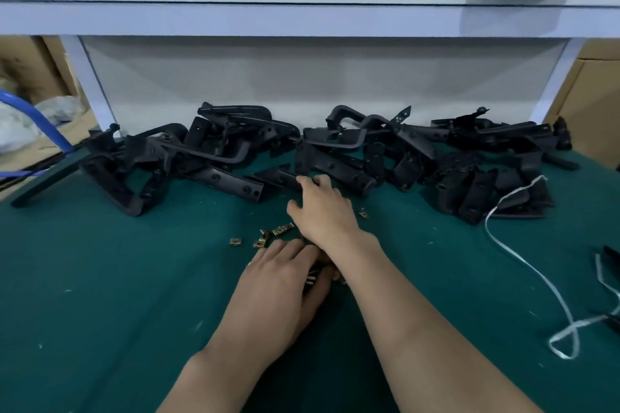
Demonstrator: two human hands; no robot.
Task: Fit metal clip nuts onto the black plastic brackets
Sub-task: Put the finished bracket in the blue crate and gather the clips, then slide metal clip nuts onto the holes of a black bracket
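Observation:
A long heap of black plastic brackets (pixel 335 164) lies across the back of the green table (pixel 117 295). Loose brass-coloured metal clip nuts (pixel 275 233) are scattered in front of the heap, with a single one (pixel 363 213) to the right. My right hand (pixel 323 211) reaches forward, thumb spread, and its fingertips touch the near end of a bracket in the middle of the heap. My left hand (pixel 285 282) rests on the mat under my right forearm, its fingers curled over a few clip nuts that show between fingers and thumb.
A white shelf (pixel 302 15) with a back panel overhangs the heap. A white strap (pixel 536 278) snakes over the mat at the right, near dark parts at the right edge. Cardboard boxes (pixel 593 104) and a blue hose (pixel 40 117) flank the bench.

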